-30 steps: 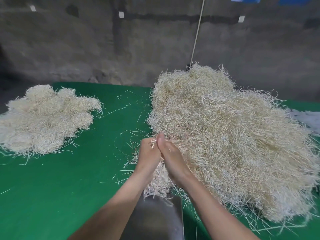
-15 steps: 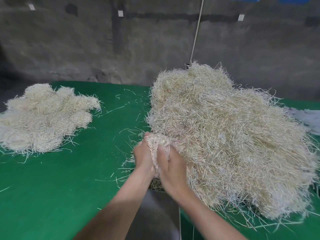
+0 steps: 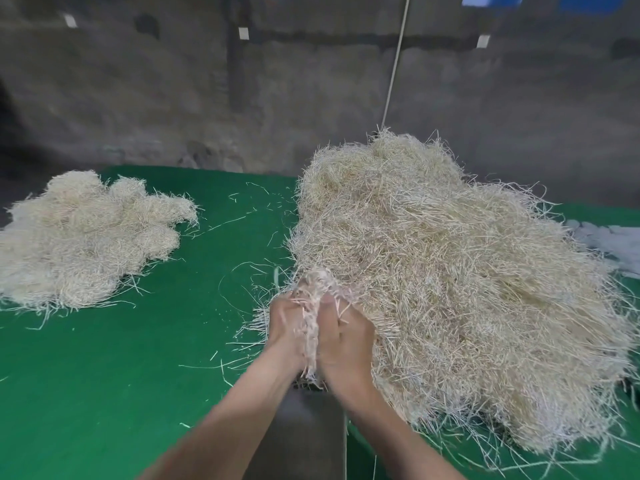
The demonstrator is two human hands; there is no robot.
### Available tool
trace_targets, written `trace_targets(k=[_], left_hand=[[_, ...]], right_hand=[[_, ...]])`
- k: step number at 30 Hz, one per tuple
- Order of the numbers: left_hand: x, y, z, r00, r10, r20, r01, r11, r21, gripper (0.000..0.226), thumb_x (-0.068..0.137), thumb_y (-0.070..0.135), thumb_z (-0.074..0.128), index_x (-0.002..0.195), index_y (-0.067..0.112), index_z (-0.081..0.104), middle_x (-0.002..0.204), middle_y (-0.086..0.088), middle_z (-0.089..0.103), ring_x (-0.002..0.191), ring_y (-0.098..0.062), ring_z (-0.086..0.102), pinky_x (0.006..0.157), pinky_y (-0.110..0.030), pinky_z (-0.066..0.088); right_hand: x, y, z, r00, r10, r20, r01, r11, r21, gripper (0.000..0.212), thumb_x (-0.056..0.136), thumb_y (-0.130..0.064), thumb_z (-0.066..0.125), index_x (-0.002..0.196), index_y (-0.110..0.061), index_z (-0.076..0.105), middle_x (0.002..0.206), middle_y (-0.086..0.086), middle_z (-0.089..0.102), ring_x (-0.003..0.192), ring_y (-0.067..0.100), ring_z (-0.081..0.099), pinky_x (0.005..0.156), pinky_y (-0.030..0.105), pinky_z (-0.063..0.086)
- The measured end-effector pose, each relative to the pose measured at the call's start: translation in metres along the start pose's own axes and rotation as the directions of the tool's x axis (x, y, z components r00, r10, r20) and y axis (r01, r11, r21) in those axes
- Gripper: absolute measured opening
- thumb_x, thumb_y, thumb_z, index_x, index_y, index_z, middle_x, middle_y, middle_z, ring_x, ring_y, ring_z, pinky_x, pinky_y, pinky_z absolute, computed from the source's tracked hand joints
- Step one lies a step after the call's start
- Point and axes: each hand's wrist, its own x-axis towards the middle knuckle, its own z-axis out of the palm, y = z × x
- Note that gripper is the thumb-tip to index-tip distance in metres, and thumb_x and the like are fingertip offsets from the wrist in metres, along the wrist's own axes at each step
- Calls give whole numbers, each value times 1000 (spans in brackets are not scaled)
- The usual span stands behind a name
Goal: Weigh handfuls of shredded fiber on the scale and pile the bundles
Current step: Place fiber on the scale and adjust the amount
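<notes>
So I've got a handful of fiber (image 3: 313, 306) squeezed between both hands, just in from the middle of the table's near edge. My left hand (image 3: 285, 327) and right hand (image 3: 346, 337) are both curled tight around it. It's above the grey metal plate (image 3: 304, 427), right against the big heap (image 3: 450, 271) filling the right side of the green table (image 3: 138, 375). A smaller pile of bundles (image 3: 79, 237) lies by the left edge.

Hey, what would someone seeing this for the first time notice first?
The big heap of pale shredded fiber fills the right side of the green table. At its near edge, mid-frame, the left hand and right hand grip a bundle between them, just above the grey metal scale. A smaller pile lies at the far left.
</notes>
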Motion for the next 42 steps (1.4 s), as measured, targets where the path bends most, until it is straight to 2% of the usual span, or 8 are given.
trace_targets(k=[6,12,17,20,23,28,36,42], left_hand=[[3,3,-15,985,45,166,-58,996,75,63,78,63,50,102,6,64,100,-18,67,90,-32,65,76,-38,53],[2,10,-16,982,182,40,-186,977,109,4,80,13,66,82,11,69,76,-7,72,73,-27,68,65,-31,53],[1,2,-13,888,447,104,-427,720,546,24,90,10,53,113,17,53,118,-6,54,80,0,51,58,-22,38],[0,10,-5,958,238,158,-282,877,390,30,88,15,57,114,0,56,119,-13,57,70,0,49,49,-20,44],[-12,25,-10,941,-89,326,106,994,-34,36,83,31,54,101,1,60,102,-15,65,90,-24,62,84,-31,49],[-26,-9,-17,986,123,115,-134,986,99,66,83,63,45,133,21,50,135,-5,54,125,-25,49,111,-51,26],[-3,-13,-5,942,294,-159,-260,944,203,56,82,52,58,108,3,59,101,-14,66,90,-25,63,79,-31,53],[-18,-38,5,957,284,-55,-261,928,266,31,91,45,55,96,14,53,62,12,48,49,7,53,61,-19,40]], right_hand=[[3,1,-16,987,93,131,-106,990,94,49,98,-24,45,50,-24,33,41,-10,28,40,10,25,42,24,22],[21,7,-33,977,212,10,-211,966,148,6,94,-36,50,95,-32,54,50,-6,55,46,10,38,44,15,34],[22,-9,-30,940,117,321,-170,976,139,80,73,-83,33,143,-47,18,135,-33,17,117,-12,34,100,33,27],[11,-19,-13,916,34,400,6,995,-98,74,71,-82,41,138,-52,28,141,-29,27,128,-5,27,103,28,26],[19,-6,-13,982,91,165,-92,996,-1,21,91,-36,56,112,-32,59,123,-10,56,102,-2,57,79,11,47],[33,5,-22,928,366,-72,-277,806,524,18,97,-16,48,86,-4,54,76,3,52,45,1,45,41,14,37],[-3,1,0,989,-138,-53,124,969,-213,32,95,-36,39,67,-25,48,78,-10,49,70,3,45,65,25,38],[16,8,-20,991,43,-130,-38,998,43,48,99,-23,45,57,-1,54,62,14,60,51,29,53,64,46,53]])
